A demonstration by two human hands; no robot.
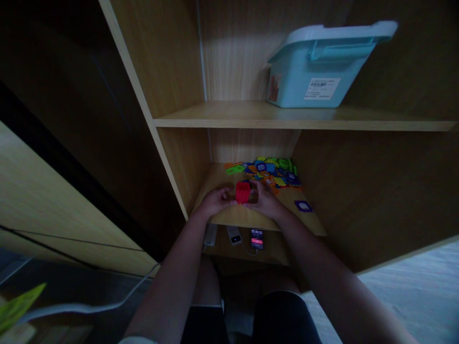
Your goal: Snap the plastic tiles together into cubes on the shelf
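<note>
Between my two hands, over the lower shelf, is a red ridged stack [243, 192] that looks like flat plastic pieces set side by side. My right hand [264, 199] grips its right side, thumb low and fingers behind the upper edge. On the other side my left hand [216, 201] has curled fingers, and its thumb reaches the stack's lower left edge. Behind them lies a heap of colourful plastic gear-edged pieces [271, 168], in green, blue, orange, yellow and purple. One purple piece [303, 206] with a white print lies apart, right of my right hand.
Wooden shelf boards [215, 217] and side walls enclose the hands. A light-blue lidded bin [304, 71] stands on the shelf above. Below, a lit phone [256, 239] with a cable lies beside a white device [234, 236]. A white cable [89, 308] runs at lower left.
</note>
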